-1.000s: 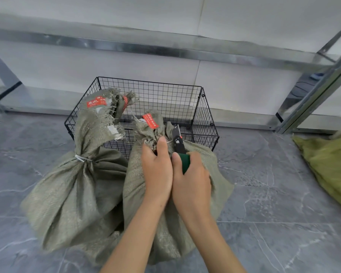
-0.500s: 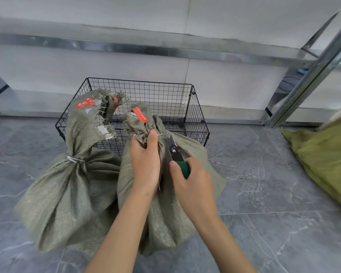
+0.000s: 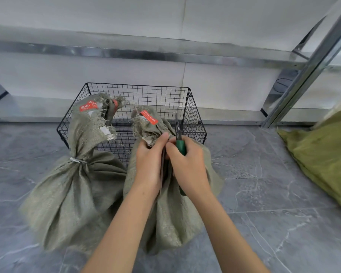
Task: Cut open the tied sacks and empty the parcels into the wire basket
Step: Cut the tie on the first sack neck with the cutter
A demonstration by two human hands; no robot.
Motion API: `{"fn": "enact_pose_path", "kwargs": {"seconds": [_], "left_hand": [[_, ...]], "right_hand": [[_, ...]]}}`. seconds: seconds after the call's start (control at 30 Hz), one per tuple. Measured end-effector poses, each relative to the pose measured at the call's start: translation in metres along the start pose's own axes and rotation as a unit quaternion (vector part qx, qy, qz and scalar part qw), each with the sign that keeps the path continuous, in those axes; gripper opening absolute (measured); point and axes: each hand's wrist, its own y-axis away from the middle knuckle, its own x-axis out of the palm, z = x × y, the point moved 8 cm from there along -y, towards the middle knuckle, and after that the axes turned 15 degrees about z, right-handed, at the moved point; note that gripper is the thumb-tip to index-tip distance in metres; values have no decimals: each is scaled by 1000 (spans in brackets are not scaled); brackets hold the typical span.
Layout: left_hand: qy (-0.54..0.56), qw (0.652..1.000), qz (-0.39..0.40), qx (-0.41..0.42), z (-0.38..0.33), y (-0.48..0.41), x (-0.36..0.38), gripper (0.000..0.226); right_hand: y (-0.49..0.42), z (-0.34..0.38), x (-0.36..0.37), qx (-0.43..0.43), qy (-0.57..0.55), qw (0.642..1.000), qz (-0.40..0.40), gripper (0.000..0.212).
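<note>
Grey marbled floor tiles (image 3: pixel 264 194) spread under and all around the right hand (image 3: pixel 187 164), with pale veins running through them. Well beyond the hand rises a white panelled wall (image 3: pixel 126 16), crossed by a horizontal metal rail (image 3: pixel 126 54) (dull, galvanised-looking). Far to the hand's right a slanting metal upright (image 3: pixel 307 75) meets that rail, and nearer than it a yellow-green woven bag (image 3: pixel 323 158) lies slumped on the floor. A low metal ledge (image 3: pixel 234 115) runs along the wall's foot
</note>
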Motion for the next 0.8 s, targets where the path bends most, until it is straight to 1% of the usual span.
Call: {"fn": "enact_pose_path", "kwargs": {"seconds": [0.13, 0.3, 0.5, 0.63, 0.73, 0.8], "left_hand": [[26, 999, 15, -21, 1, 0, 5, 8], [21, 999, 20, -32, 3, 2, 8, 10], [25, 1000, 15, -10, 2, -2, 8, 6], [11, 999, 26, 23, -1, -7, 8, 9], [-6, 999, 25, 23, 0, -8, 6, 8], [-21, 999, 16, 21, 2, -11, 3, 8]], "right_hand": [[0, 0, -3, -6, -8, 1000, -4, 16], [-1, -2, -9, 1, 9, 1000, -11, 7], [-3, -3, -11, 7, 41, 999, 1, 11], [0, -2, -16, 14, -21, 1000, 17, 10], [2, 3, -23, 15, -48, 998, 22, 14], [4, 7, -28, 5, -78, 997, 14, 7]]}}
